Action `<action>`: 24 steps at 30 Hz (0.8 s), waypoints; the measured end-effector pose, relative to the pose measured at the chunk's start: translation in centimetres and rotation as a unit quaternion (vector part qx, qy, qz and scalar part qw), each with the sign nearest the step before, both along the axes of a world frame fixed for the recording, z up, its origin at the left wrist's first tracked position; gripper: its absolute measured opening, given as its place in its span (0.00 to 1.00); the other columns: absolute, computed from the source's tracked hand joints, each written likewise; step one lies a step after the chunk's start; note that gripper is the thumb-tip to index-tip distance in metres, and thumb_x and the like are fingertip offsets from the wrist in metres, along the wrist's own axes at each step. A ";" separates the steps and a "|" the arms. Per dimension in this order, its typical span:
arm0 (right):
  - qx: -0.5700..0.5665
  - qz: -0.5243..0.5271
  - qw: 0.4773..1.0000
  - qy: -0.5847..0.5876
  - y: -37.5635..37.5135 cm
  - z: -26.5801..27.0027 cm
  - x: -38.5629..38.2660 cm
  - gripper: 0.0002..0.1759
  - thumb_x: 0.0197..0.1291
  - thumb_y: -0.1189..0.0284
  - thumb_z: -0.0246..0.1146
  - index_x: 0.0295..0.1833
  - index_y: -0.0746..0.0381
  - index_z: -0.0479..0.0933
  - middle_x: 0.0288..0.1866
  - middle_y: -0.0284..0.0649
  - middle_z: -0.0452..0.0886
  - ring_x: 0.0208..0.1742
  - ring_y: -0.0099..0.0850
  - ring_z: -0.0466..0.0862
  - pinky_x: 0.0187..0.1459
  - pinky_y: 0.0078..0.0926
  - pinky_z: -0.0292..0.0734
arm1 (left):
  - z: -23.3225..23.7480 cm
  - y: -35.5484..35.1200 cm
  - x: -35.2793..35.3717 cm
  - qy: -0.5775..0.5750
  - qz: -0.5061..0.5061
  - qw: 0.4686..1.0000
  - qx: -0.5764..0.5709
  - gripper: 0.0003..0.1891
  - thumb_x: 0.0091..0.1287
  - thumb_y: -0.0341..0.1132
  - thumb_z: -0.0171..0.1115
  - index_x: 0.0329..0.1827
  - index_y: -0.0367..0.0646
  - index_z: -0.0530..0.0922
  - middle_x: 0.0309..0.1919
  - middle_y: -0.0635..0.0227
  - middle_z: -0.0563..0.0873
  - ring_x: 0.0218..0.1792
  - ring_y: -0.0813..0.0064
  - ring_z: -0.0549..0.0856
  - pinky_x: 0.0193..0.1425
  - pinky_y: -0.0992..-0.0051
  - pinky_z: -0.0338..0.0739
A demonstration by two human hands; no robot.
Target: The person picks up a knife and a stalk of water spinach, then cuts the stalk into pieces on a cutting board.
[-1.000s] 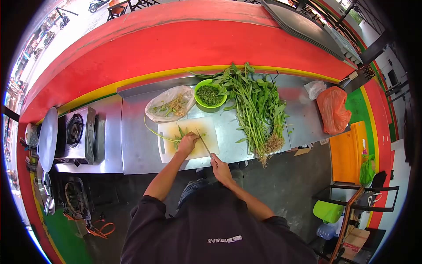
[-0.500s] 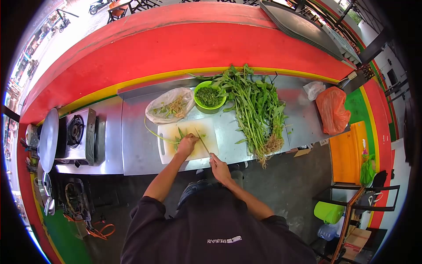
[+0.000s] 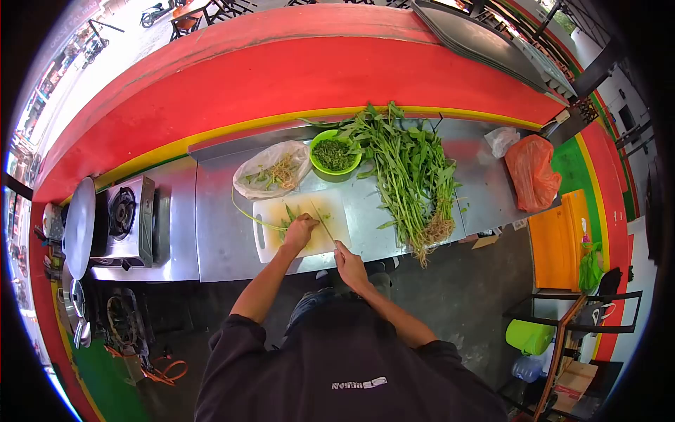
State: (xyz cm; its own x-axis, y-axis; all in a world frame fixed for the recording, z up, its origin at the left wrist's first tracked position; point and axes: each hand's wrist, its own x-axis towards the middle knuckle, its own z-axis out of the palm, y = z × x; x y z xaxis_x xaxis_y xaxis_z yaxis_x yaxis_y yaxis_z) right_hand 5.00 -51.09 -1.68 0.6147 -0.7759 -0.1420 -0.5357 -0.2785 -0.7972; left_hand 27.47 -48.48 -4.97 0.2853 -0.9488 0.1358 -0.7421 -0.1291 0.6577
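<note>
My left hand (image 3: 300,231) is closed over green leafy stems (image 3: 289,212) on the white cutting board (image 3: 268,243). In my right hand (image 3: 349,265) is the handle of a knife (image 3: 327,229), its thin blade slanting up and left beside my left fingers. Small green scraps lie on the board. Behind it, a clear plastic bag (image 3: 246,179) holds roots and stems. Next to the bag, a lime green bowl (image 3: 332,176) contains finely chopped greens. To the right of the board lies a large pile of leafy greens (image 3: 408,176) with roots toward the front edge.
A gas stove (image 3: 140,221) stands on the steel counter (image 3: 225,257) at the left, with a large round pan lid (image 3: 79,225) beside it. An orange plastic bag (image 3: 532,176) sits at the right end. A red wall (image 3: 316,74) runs along the back.
The knife blade has shifted slightly and its tip reaches a little higher and further left. Both hands stay in nearly the same place; the view has tilted slightly.
</note>
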 end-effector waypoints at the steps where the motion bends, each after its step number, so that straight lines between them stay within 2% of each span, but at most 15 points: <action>1: 0.022 -0.006 1.000 0.002 0.1 0.3 -0.3 0.22 0.75 0.62 0.55 0.69 0.58 0.74 0.30 0.59 0.82 0.34 0.58 0.85 0.36 0.49 0.77 | -0.2 -0.1 0.1 0.000 0.001 1.000 -0.001 0.09 0.64 0.26 0.65 0.44 0.43 0.89 0.38 0.59 0.86 0.42 0.55 0.87 0.49 0.60 0.82; 6: 0.028 0.000 0.999 0.015 0.4 0.3 -0.9 0.22 0.75 0.62 0.56 0.70 0.58 0.73 0.32 0.60 0.82 0.37 0.57 0.86 0.38 0.48 0.78 | -1.7 -0.4 0.2 0.006 0.002 0.999 -0.037 0.07 0.64 0.27 0.66 0.43 0.41 0.89 0.39 0.59 0.87 0.42 0.55 0.87 0.50 0.61 0.82; 9: 0.016 0.001 1.000 0.005 0.3 0.2 -0.5 0.22 0.75 0.62 0.56 0.69 0.58 0.74 0.31 0.60 0.82 0.37 0.58 0.86 0.38 0.50 0.78 | -1.8 -0.2 0.2 0.021 0.006 1.000 -0.014 0.09 0.63 0.26 0.65 0.44 0.41 0.89 0.41 0.59 0.87 0.45 0.54 0.87 0.51 0.60 0.82; 11: -0.015 0.006 0.999 0.047 0.0 0.2 0.0 0.22 0.75 0.61 0.56 0.68 0.58 0.75 0.31 0.61 0.82 0.36 0.60 0.85 0.38 0.52 0.77 | -2.0 -0.3 0.2 0.012 0.000 1.000 -0.006 0.09 0.63 0.26 0.65 0.44 0.41 0.89 0.40 0.59 0.86 0.45 0.54 0.87 0.51 0.60 0.82; 17: 0.001 -0.007 1.000 -0.008 0.1 0.1 0.2 0.22 0.74 0.62 0.56 0.67 0.60 0.75 0.31 0.62 0.82 0.37 0.61 0.85 0.39 0.51 0.78 | -0.3 0.2 0.1 0.007 0.001 1.000 -0.011 0.08 0.65 0.27 0.65 0.44 0.41 0.89 0.39 0.59 0.87 0.42 0.54 0.87 0.47 0.59 0.82; 21: 0.015 -0.013 0.999 -0.043 0.4 -0.1 -0.4 0.22 0.74 0.62 0.56 0.68 0.61 0.75 0.31 0.63 0.82 0.38 0.62 0.84 0.39 0.50 0.79 | -1.5 -0.2 0.2 0.015 0.001 0.999 -0.040 0.08 0.65 0.26 0.65 0.44 0.41 0.89 0.38 0.59 0.86 0.42 0.54 0.87 0.47 0.59 0.82; 24: 0.006 0.000 1.000 -0.001 0.0 0.1 -0.4 0.22 0.74 0.62 0.56 0.67 0.61 0.75 0.31 0.62 0.82 0.37 0.62 0.84 0.39 0.52 0.79 | -1.4 -0.3 0.3 0.027 -0.002 0.999 -0.023 0.09 0.63 0.24 0.64 0.42 0.40 0.89 0.40 0.57 0.87 0.43 0.53 0.87 0.50 0.60 0.83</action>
